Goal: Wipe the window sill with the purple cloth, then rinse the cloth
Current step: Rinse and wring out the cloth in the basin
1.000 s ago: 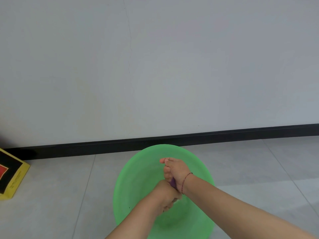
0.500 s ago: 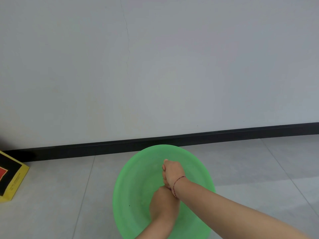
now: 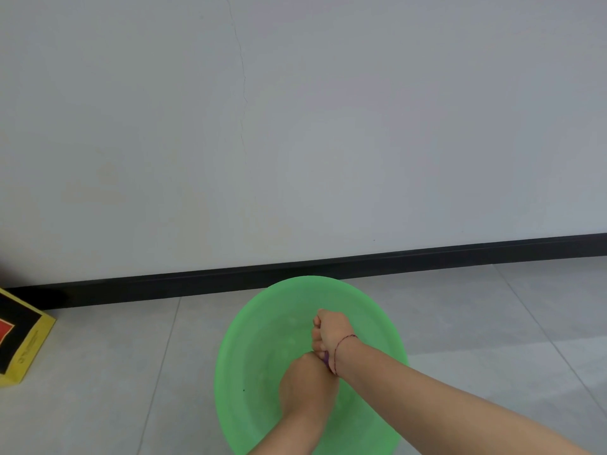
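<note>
Nearest the camera, two bare forearms reach from about 5 and 6 o'clock into a green basin (image 3: 236,372) that stands on the tiled floor (image 3: 98,372). The left hand (image 3: 307,385) sits low in the basin, its back to the camera and its fist closed. The right hand (image 3: 331,331) is just beyond it, at 12 o'clock from the left, also clenched, with a thin red string around the wrist.

Between the two fists only a sliver of the purple cloth (image 3: 326,358) shows, pressed where the hands meet. Both hands appear to be grasping the cloth, one on each end, though the fingers themselves are mostly hidden.

No window sill is in view, so the wiping cannot be checked from here. With the cloth in the basin, I judge that step to be finished and the rinse to be under way, most likely in a wringing or scrubbing motion. What seems left is to finish squeezing the cloth out and lift it clear. Whether the basin holds water I cannot tell.

Compared with a second ago, the left forearm has swung from a slant at 7 o'clock to nearly straight up from 6 o'clock, and the right fist has curled tighter, which fits a twist.

Further off, a yellow and black box (image 3: 23,346) lies at 9 o'clock, and a black skirting board (image 3: 460,251) runs along the foot of a pale wall (image 3: 328,126).
</note>
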`<state>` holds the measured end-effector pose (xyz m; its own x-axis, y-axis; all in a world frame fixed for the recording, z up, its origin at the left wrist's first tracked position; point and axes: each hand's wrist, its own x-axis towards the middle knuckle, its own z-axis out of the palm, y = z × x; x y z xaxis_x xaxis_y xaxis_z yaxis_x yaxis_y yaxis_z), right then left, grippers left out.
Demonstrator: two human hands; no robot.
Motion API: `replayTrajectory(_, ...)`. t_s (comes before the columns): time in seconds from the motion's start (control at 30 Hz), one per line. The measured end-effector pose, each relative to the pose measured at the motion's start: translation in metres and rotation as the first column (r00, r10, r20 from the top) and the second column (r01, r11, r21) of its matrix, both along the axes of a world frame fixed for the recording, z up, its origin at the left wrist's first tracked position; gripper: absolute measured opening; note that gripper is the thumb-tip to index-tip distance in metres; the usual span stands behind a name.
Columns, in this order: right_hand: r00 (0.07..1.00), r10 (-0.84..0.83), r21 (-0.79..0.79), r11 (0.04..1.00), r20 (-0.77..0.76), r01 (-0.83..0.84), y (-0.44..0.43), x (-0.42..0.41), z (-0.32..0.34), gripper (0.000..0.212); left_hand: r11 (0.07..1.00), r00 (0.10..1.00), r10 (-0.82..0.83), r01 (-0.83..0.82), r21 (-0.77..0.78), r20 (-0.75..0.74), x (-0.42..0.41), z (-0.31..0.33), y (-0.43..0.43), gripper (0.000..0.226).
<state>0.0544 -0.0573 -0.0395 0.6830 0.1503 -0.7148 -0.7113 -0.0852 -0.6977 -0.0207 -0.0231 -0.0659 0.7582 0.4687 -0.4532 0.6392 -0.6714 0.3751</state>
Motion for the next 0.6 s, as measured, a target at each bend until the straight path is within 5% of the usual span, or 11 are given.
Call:
replayTrajectory(0.07,0.998,-0.037,0.134,0.990,-0.050,0.043,-0.006,-0.002,0.000,0.036,0.994,0.997,-0.064,0.067,-0.091,0.040,0.006,0.000,0.004,0.017)
replayTrajectory(0.13,0.999,0.035,0.195,0.980,0.023,-0.038,-0.009,0.002,0.006,0.035,0.935,0.996,0.003,0.029,-0.354,0.088,0.014,0.001,0.012,0.013)
replayTrajectory(0.23,0.945,0.229,0.092,0.962,0.233,-0.256,-0.017,0.018,0.016,0.024,0.678,0.984,0.137,-0.006,-0.735,0.118,0.023,0.012,0.029,0.028)
replayTrajectory(0.37,0.894,0.425,0.109,0.891,0.140,-0.441,-0.039,0.038,0.018,0.016,0.451,0.934,0.337,-0.052,-0.891,0.116,0.028,0.028,0.050,0.034)
replayTrajectory(0.47,0.865,0.489,0.102,0.860,0.110,-0.500,-0.047,0.039,0.015,0.027,0.241,0.886,0.463,-0.118,-0.963,0.008,0.030,0.031,0.058,0.052)
replayTrajectory(0.6,0.879,0.467,0.056,0.879,0.100,-0.473,-0.039,0.033,0.006,0.045,0.025,0.871,0.477,-0.147,-0.989,-0.118,0.030,0.031,0.062,0.044)
